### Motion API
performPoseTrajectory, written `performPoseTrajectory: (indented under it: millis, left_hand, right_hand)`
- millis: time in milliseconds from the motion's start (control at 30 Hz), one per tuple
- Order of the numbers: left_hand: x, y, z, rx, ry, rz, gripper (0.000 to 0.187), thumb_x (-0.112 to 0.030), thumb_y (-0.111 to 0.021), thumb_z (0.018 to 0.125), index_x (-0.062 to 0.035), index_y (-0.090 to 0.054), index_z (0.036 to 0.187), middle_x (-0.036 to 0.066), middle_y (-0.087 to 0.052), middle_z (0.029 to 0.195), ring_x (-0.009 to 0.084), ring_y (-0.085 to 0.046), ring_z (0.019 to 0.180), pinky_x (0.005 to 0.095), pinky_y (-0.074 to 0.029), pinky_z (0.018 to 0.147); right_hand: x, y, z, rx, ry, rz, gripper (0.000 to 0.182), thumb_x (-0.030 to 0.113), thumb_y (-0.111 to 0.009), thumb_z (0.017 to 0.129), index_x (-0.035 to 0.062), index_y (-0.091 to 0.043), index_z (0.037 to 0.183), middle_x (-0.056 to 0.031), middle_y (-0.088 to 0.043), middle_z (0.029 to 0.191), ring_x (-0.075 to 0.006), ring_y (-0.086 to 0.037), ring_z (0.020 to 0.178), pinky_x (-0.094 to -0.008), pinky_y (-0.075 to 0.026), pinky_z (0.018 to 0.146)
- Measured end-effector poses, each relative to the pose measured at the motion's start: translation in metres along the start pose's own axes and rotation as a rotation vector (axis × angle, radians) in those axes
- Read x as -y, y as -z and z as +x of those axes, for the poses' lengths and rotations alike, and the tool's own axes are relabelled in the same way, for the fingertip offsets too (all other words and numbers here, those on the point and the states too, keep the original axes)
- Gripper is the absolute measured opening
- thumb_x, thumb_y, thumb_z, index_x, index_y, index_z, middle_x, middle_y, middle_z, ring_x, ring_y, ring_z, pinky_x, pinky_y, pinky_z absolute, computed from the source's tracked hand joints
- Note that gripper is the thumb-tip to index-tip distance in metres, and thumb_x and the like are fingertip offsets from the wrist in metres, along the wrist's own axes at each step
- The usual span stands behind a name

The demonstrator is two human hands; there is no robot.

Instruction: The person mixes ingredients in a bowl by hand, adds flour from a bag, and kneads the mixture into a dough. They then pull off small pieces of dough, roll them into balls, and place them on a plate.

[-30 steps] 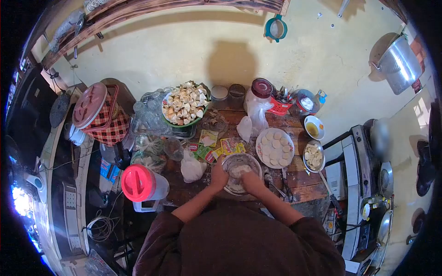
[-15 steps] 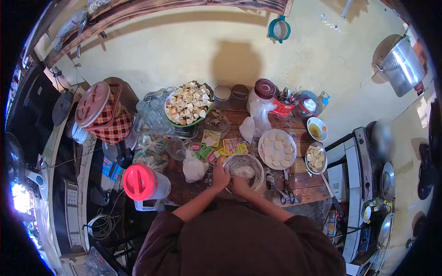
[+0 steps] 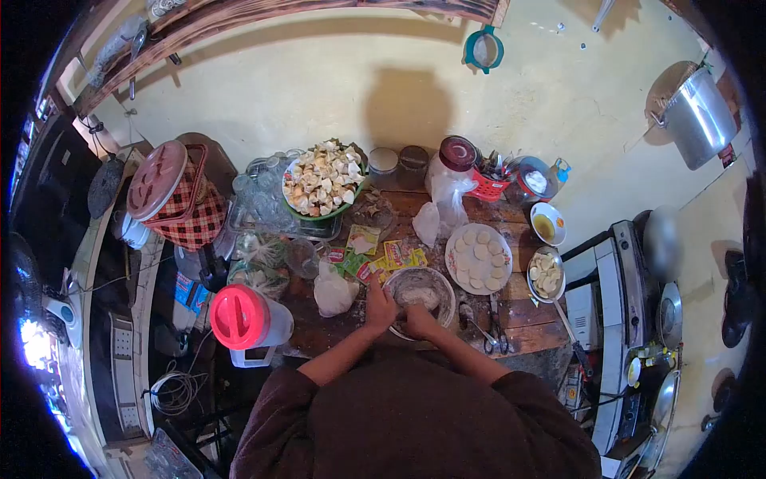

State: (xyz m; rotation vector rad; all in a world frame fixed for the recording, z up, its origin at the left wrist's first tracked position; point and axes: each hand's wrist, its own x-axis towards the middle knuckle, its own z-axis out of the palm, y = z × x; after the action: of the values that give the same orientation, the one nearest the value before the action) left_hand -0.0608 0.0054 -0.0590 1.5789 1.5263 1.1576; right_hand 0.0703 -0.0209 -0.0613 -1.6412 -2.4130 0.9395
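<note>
A bowl (image 3: 449,302) holding pale, floury dough (image 3: 420,297) stands at the front of the wooden table. My left hand (image 3: 381,305) is at the bowl's left rim, thumb raised, its other fingers hidden. Inside the front of the bowl, my right hand (image 3: 418,320) touches the mixture, its fingers mostly out of sight. A floral plate (image 3: 479,287) of flat, round dough pieces lies to the right of the bowl. Left of my left hand sits a white plastic bag (image 3: 334,290), with colourful packets (image 3: 399,255) behind the bowl.
Scissors (image 3: 498,326) and a spoon (image 3: 482,331) lie right of the bowl. A red-lidded jug (image 3: 239,318) stands at the front left. Cut pieces fill a green-rimmed basin (image 3: 325,182) at the back. Further right are a bowl of slices (image 3: 546,275) and a stove (image 3: 629,279).
The view has shifted very slightly. My right hand has turned a little in the bowl, while my left hand stays at its left rim.
</note>
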Motion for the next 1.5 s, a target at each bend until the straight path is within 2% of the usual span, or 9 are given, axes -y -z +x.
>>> performPoseTrajectory:
  millis: [233,333,400,500,633,800,1000,1233,1500]
  left_hand:
    - [-0.015,0.007,-0.002,0.028,-0.047,0.097,0.044,-0.004,-0.042,0.083,-0.0001,-0.032,0.126,0.030,-0.055,0.092,0.0452,-0.053,0.085,0.0491,-0.041,0.073]
    - [-0.017,0.009,-0.002,0.048,-0.030,0.011,0.044,-0.004,-0.043,0.082,-0.0005,-0.033,0.125,0.030,-0.056,0.087,0.0446,-0.055,0.080,0.0494,-0.042,0.069]
    - [-0.019,0.011,-0.002,0.071,-0.001,0.012,0.044,-0.004,-0.043,0.081,-0.0014,-0.033,0.125,0.030,-0.056,0.088,0.0448,-0.055,0.080,0.0495,-0.042,0.070]
    - [-0.016,0.009,-0.001,0.071,-0.006,0.050,0.044,-0.004,-0.043,0.081,-0.0023,-0.034,0.124,0.030,-0.056,0.088,0.0443,-0.055,0.080,0.0497,-0.042,0.070]
    - [-0.016,0.010,-0.002,0.065,-0.017,0.089,0.043,-0.005,-0.043,0.082,-0.0027,-0.034,0.124,0.030,-0.056,0.088,0.0440,-0.055,0.081,0.0496,-0.043,0.070]
    - [-0.025,0.013,0.000,0.144,0.106,0.092,0.042,-0.007,-0.042,0.084,-0.0043,-0.034,0.125,0.029,-0.056,0.093,0.0444,-0.055,0.084,0.0499,-0.042,0.073]
    - [-0.012,0.006,-0.001,0.094,0.037,0.081,0.043,-0.008,-0.043,0.084,-0.0055,-0.035,0.126,0.028,-0.056,0.098,0.0441,-0.054,0.088,0.0479,-0.042,0.077]
    - [-0.015,0.007,0.001,0.128,0.080,0.101,0.043,-0.008,-0.044,0.084,-0.0044,-0.035,0.126,0.028,-0.058,0.084,0.0437,-0.056,0.078,0.0500,-0.043,0.070]
    - [-0.012,0.008,-0.002,0.197,0.120,0.172,0.045,-0.009,-0.044,0.082,-0.0064,-0.033,0.126,0.027,-0.058,0.078,0.0433,-0.057,0.075,0.0507,-0.044,0.069]
  right_hand:
    - [-0.017,0.036,0.002,0.273,-0.076,0.048,0.026,0.014,-0.064,0.061,0.0038,-0.067,0.084,-0.0191,-0.062,0.078,-0.0326,-0.061,0.075,-0.0385,-0.047,0.068]
    - [-0.019,0.054,-0.004,0.072,-0.118,0.103,0.027,0.015,-0.067,0.058,0.0037,-0.067,0.083,-0.0173,-0.062,0.075,-0.0320,-0.060,0.072,-0.0388,-0.047,0.067]
    - [-0.021,0.060,-0.008,-0.317,-0.123,0.034,0.023,0.012,-0.065,0.060,0.0030,-0.066,0.081,-0.0174,-0.062,0.073,-0.0319,-0.060,0.071,-0.0393,-0.047,0.066]
    - [-0.017,0.066,-0.008,-0.429,-0.163,0.118,0.021,0.008,-0.063,0.061,0.0034,-0.066,0.081,-0.0176,-0.062,0.076,-0.0321,-0.060,0.073,-0.0402,-0.047,0.067]
    - [-0.015,0.050,-0.010,-0.441,-0.174,-0.025,0.017,0.006,-0.059,0.065,0.0020,-0.065,0.080,-0.0197,-0.062,0.080,-0.0335,-0.060,0.073,-0.0417,-0.048,0.069]
    - [0.007,0.036,-0.024,-0.033,-0.139,-0.285,0.014,0.007,-0.054,0.070,0.0010,-0.064,0.077,-0.0200,-0.062,0.077,-0.0342,-0.061,0.075,-0.0426,-0.049,0.068]
    - [0.017,0.027,-0.011,-0.014,-0.113,-0.372,0.014,0.009,-0.055,0.071,0.0017,-0.064,0.078,-0.0183,-0.062,0.078,-0.0317,-0.062,0.075,-0.0422,-0.050,0.068]
    - [0.007,0.026,0.008,-0.116,-0.176,-0.418,0.017,0.008,-0.054,0.069,0.0077,-0.067,0.080,-0.0176,-0.062,0.080,-0.0320,-0.062,0.075,-0.0424,-0.050,0.066]
    - [-0.008,0.039,0.001,-0.353,-0.083,0.058,0.030,0.009,-0.056,0.069,0.0102,-0.065,0.097,-0.0212,-0.061,0.087,-0.0365,-0.059,0.082,-0.0444,-0.046,0.075]
